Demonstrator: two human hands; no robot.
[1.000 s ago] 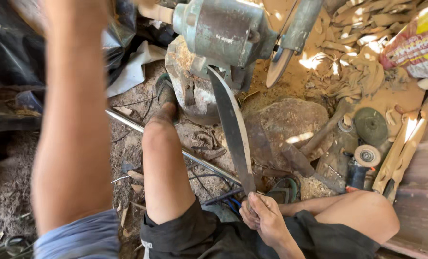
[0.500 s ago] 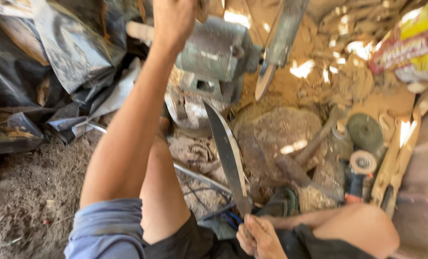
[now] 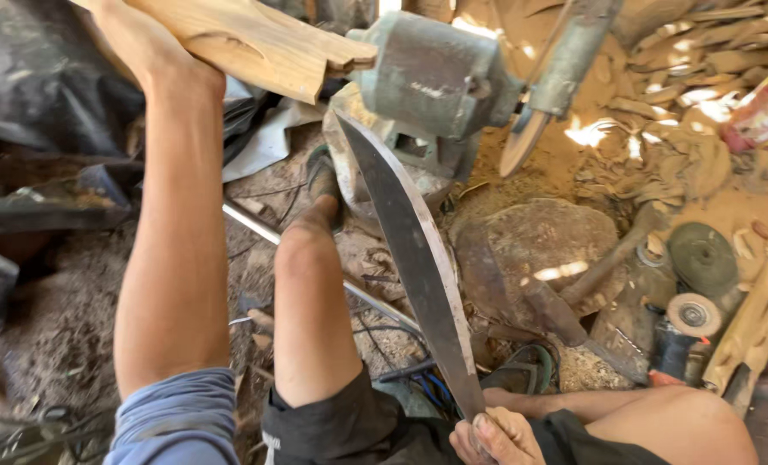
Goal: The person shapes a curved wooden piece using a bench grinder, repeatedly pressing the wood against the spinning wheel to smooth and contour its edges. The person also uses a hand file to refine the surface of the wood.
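Two hands are busy around the grey-green metal grinder. The right hand is closed tight on the base of a long, curved, dark steel blade, whose tip rises just left of the grinder. The left hand clasps a pale, rough-cut wooden piece at the grinder's upper left. Below the grinder sits a rounded, dusty stone.

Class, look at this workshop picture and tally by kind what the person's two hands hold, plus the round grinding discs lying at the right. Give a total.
Long curved blades: 1, the blade in the right hand
Carved wooden pieces: 1, the wooden piece in the left hand
Round discs: 2, the dark disc and the pale disc
Total: 4
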